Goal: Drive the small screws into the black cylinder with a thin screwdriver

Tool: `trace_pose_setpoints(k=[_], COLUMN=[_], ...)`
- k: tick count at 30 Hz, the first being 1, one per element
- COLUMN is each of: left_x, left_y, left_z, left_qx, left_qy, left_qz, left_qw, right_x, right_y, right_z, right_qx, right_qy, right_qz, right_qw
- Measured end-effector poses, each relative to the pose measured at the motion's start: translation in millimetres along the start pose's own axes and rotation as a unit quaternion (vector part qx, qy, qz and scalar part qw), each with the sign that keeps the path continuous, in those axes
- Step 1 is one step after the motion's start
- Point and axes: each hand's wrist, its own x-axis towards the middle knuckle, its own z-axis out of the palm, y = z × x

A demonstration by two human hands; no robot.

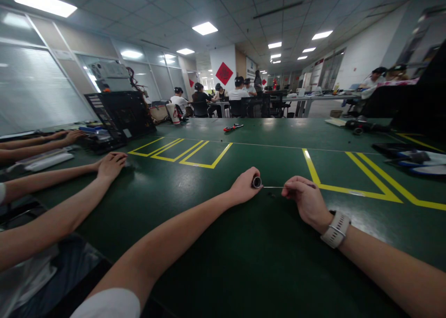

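A green table (pixel 216 243) marked with yellow lines is being shared in a bright office. A small roll of tape (pixel 257 182) is being gripped in the curled left hand (pixel 245 188) just above the table, while its thin strip (pixel 273 187) is being pinched by the right hand (pixel 304 199) and stretched taut between them. A co-worker's hand (pixel 110 164) is being rested flat nearby.

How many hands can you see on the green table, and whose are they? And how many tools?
The person's own hands: 2, left hand on a small roll, right hand pinching its thin strand.
Co-workers' hands: 2.
Red-handled tool: 1.
Total: 4 hands, 1 tool.
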Motion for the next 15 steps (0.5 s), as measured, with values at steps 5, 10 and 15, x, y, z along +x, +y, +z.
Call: trace_pose_setpoints(k=[5, 10, 15], left_x=[1.0, 0.7, 0.8], left_y=[-4.7, -3.6, -0.6], left_z=[1.6, 1.9, 1.2], left_qx=[0.021, 0.006, 0.019], left_qy=[0.007, -0.009, -0.031], left_qz=[0.057, 0.074, 0.061], left_qw=[0.998, 0.997, 0.997], right_x=[-1.7, -7.3, -17.9], right_y=[0.5, -0.3, -6.6], right_z=[3.1, 6.9, 11.2], right_qx=[0.024, -0.025, -0.217], right_qy=[0.008, -0.016, -0.084], right_qz=[-0.04, -0.095, -0.152], right_qw=[0.999, 0.995, 0.961])
